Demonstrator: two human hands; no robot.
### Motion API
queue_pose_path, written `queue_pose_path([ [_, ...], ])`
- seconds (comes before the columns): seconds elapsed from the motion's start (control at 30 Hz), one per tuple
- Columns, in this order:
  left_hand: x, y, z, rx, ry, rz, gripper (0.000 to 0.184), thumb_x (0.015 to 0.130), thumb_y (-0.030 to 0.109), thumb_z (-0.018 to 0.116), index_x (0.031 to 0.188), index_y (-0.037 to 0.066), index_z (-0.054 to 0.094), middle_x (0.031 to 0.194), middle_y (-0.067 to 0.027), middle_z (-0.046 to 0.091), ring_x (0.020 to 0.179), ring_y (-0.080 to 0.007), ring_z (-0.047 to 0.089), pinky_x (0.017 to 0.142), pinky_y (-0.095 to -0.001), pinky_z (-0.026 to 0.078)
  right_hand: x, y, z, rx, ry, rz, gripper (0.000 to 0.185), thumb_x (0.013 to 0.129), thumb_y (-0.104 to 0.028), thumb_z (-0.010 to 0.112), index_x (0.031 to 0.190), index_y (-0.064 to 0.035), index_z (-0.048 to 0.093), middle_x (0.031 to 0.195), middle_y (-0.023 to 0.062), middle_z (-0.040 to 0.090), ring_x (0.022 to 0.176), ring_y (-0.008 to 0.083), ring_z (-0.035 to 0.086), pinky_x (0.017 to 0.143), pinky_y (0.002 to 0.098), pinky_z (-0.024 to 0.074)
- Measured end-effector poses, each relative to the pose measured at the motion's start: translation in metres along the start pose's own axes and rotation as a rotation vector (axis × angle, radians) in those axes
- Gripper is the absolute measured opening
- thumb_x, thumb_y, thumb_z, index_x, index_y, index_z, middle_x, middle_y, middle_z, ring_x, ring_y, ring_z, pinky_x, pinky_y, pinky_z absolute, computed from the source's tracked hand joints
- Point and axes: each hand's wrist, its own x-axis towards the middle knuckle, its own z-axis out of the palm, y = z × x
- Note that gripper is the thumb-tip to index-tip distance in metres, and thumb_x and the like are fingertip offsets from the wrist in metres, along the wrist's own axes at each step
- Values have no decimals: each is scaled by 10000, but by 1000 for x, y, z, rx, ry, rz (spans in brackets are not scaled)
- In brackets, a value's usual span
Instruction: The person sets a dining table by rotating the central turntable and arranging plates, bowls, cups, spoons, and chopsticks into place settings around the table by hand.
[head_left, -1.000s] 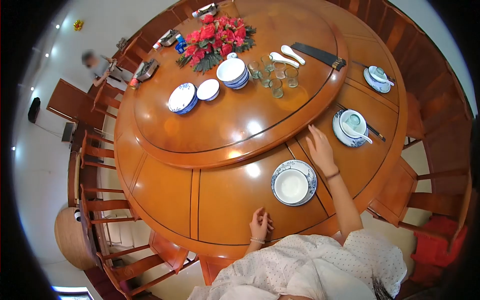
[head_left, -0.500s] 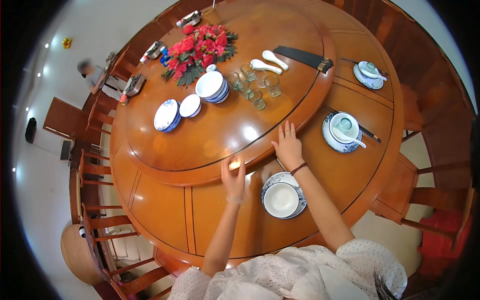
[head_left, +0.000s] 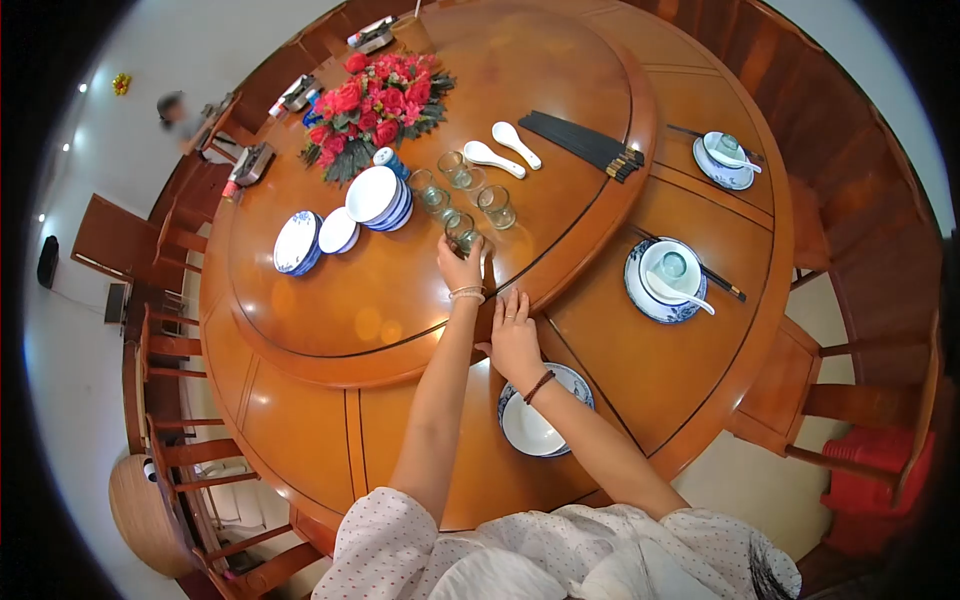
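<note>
On the near tabletop [head_left: 620,395], just a bowl [head_left: 527,428] on a plate [head_left: 576,381], partly behind the right forearm [head_left: 592,437]; apparently only half laid. At the turntable's [head_left: 330,335] rim, right hand [head_left: 514,340] laid flat, fingers extended, gripping nothing. Beyond, left hand [head_left: 460,267] with fingers wrapped around the nearest glass [head_left: 459,227], on the turntable, other glasses [head_left: 437,199] crowding its far side. Off right, two fuller settings [head_left: 668,283], complete with spoon [head_left: 690,296] and chopsticks [head_left: 724,282]. Farther over, two loose spoons [head_left: 495,160], a chopstick bundle [head_left: 575,142], stacked bowls [head_left: 376,197], then red flowers [head_left: 375,105].
</note>
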Motion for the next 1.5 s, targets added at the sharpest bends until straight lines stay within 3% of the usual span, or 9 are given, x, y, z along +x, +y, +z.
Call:
queue_pose_path([
  [0.13,1,-21,-17,18,-21,11,564,659,237,755,1084,-14,482,985,-175,560,907,-257,550,783,-343,448,3,-5,-3,-14,-12,-53,735,716,-459,625,1195,66,434,1233,298,416,1154,408,411,806,369,464],
  [0.27,-28,-6,-54,-416,26,-204,534,734,183,717,1127,-21,418,986,-119,531,849,-177,548,652,-260,493,12,20,-40,589,-102,60,614,739,-332,632,1201,-8,391,981,250,570,752,349,609,602,447,491],
  [0.4,-106,31,-111,-779,-111,-559,378,823,122,610,1122,-18,427,894,-61,546,784,-112,546,601,-218,482,-14,21,-63,698,320,-288,696,709,-215,676,1290,-101,311,1267,150,426,1010,327,526,761,393,481],
  [0.53,-180,71,-144,-964,-153,-790,288,874,194,540,1107,33,488,899,8,568,752,-65,553,591,-201,473,-64,25,-78,756,101,-467,719,645,-122,679,1279,-119,340,1293,107,411,952,313,561,765,359,489],
  [0.67,-221,71,-159,-941,-285,-890,504,878,233,533,1274,18,307,942,-93,600,750,-150,614,590,-226,507,-115,46,-77,920,-18,-257,560,688,-163,698,1143,-20,405,1176,141,522,943,308,573,747,356,493],
  [0.8,-215,77,-168,-447,-465,-846,720,877,312,527,1336,44,42,885,-188,604,588,-213,623,469,-267,500,-134,75,-77,736,68,-239,492,692,-217,704,1061,-28,439,1084,133,562,860,303,596,672,355,505],
  [1.13,-130,66,-132,-229,-559,-330,509,865,235,550,1267,7,336,1082,-140,556,835,-169,602,572,-244,506,-123,75,-58,403,-190,-265,489,623,-142,724,1009,-18,450,930,149,479,774,313,569,619,372,491],
  [1.37,-25,58,-36,465,-582,273,541,798,279,584,1200,-35,403,1118,-240,502,976,-360,543,840,-393,453,-126,81,-50,419,-135,-288,509,587,-108,731,997,-13,444,947,147,485,804,295,562,629,366,492],
  [1.5,11,79,16,704,-576,243,486,814,310,542,1136,-42,448,1085,-233,511,1010,-370,520,841,-415,448,-132,90,-68,504,-134,-234,635,632,-208,739,1151,-21,425,1104,162,463,916,326,546,733,377,472],
])
